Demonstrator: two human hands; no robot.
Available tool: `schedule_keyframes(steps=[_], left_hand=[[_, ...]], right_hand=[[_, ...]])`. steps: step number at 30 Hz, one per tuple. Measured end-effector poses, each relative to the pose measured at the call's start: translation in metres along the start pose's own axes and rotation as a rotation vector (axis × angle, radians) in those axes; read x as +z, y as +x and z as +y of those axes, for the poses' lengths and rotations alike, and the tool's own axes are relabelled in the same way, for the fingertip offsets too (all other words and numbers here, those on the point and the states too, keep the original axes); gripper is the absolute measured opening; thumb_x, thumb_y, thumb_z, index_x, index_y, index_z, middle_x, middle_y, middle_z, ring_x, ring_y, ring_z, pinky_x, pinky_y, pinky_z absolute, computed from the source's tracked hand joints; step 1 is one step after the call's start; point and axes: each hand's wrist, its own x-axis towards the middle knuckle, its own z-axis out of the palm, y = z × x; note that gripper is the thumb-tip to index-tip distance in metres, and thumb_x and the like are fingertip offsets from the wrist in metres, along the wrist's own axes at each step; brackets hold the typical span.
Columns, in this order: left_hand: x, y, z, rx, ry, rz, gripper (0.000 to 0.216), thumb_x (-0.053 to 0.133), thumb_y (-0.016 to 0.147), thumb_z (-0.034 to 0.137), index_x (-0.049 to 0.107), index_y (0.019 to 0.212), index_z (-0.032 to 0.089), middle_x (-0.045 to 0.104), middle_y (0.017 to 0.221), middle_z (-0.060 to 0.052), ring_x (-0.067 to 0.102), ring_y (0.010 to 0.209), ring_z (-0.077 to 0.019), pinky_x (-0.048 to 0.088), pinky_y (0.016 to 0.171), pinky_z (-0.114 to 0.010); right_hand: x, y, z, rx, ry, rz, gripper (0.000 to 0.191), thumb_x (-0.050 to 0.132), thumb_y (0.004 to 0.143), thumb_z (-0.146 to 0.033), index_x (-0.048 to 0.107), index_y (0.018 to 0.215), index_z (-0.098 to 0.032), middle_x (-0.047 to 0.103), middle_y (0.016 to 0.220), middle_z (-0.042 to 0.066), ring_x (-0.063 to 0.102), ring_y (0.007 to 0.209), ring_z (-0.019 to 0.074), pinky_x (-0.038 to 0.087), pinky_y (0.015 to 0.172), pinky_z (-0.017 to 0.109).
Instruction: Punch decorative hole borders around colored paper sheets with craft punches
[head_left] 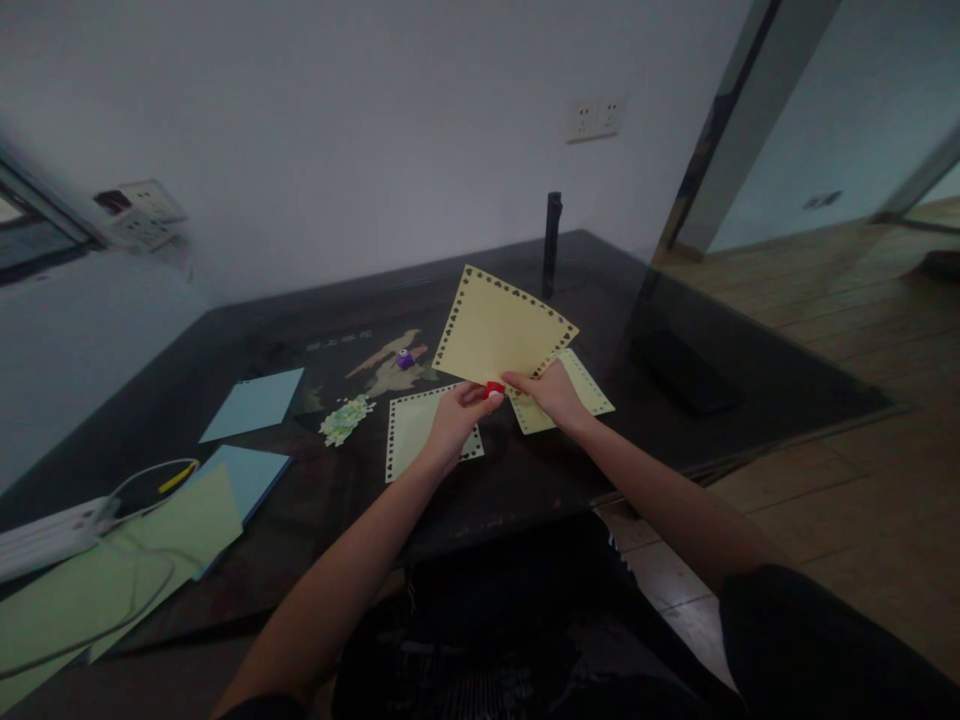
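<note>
My left hand is closed around a small red craft punch, which sits at the near edge of a yellow paper sheet. Rows of small punched shapes run along the sheet's visible edges. Thumb and fingers of my right hand pinch that same sheet close to the punch, holding it tilted up above the table. Beneath my hands lie a pale green punched sheet and, to the right, a yellow punched sheet. A purple craft punch rests on the table further left.
A heap of paper bits lies left of my hands. Blue sheets and green sheets are at the left, beside a white power strip with cables. A black upright object stands behind; a flat black item lies right.
</note>
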Motion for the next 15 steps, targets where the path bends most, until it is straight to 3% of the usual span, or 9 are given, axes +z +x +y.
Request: schedule_keyframes(steps=[15], left_hand=[[-0.0004, 0.0006, 0.0022, -0.048, 0.038, -0.046, 0.034, 0.073, 0.067, 0.024, 0.061, 0.097, 0.013, 0.068, 0.104, -0.011, 0.062, 0.098, -0.0214, 0.042, 0.095, -0.041]], right_hand=[[-0.0027, -0.0015, -0.0052, 0.022, -0.020, -0.037, 0.028, 0.069, 0.068, -0.030, 0.067, 0.093, -0.017, 0.071, 0.098, 0.008, 0.067, 0.088, 0.0216, 0.053, 0.083, 0.039]])
